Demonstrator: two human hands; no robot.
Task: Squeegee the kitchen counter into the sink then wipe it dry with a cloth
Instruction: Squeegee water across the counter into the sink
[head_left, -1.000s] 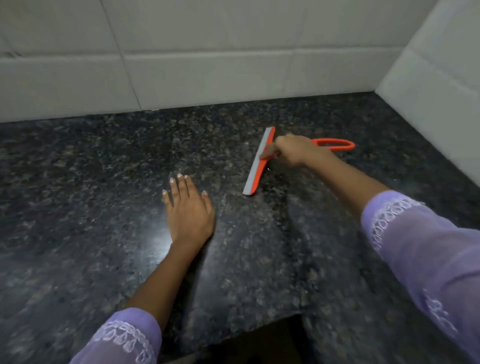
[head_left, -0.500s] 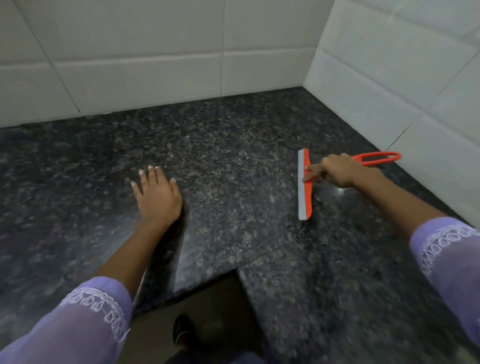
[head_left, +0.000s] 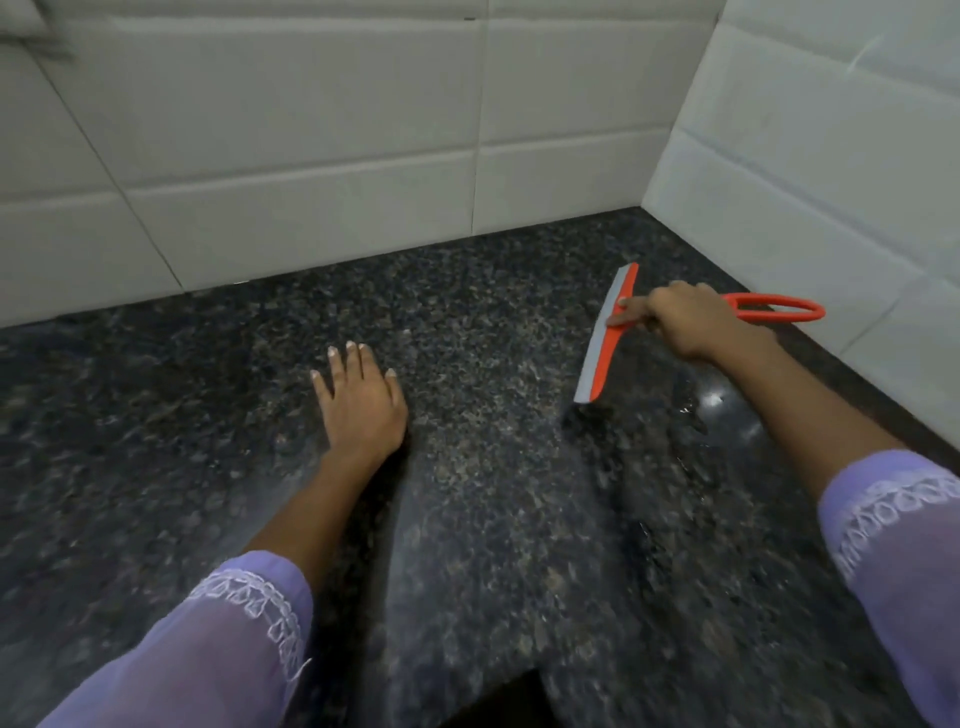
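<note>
Basically: right hand wrapped round the orange squeegee handle, forefinger pressing the blade bar, blade on the granite worktop near the tiled corner. Keep the edge flat, pressure even. Left hand lies flat, holding nothing, likely in the sweep path. Sink and cloth out of view.

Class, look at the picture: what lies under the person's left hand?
The left hand rests flat on the dark speckled counter. Only granite shows around it; anything beneath the palm itself is covered.
</note>
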